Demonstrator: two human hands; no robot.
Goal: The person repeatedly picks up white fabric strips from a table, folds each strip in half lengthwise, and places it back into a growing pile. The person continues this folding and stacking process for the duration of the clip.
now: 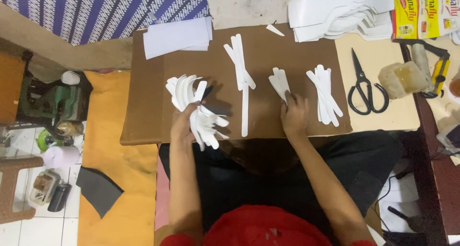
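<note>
- Right hand point(294, 112) sits on the brown table point(143, 107), fingers point(289, 98) together and pressing on the near end of a small stack of white strips point(279, 82). Can't tell if it's actually pinching one or just pinning the pile.
- That stack runs from the fingertips toward about 11 o'clock, long axis nearly straight away from the body, so the strips lie just past the fingers, touching them.
- Left hand point(184, 126) is clamped on a fanned bunch of curved white pieces point(199, 109), spread out from 12 round to 4 o'clock of the palm.
- Right hand is way nearer the small stack; the left is well apart at 9 o'clock from it.
- Between the two hands there's a long crossed pair of strips point(242, 78); another strip pile point(326, 95) sits at 2 o'clock of the right hand, black scissors point(364, 90) farther out at 3.
</note>
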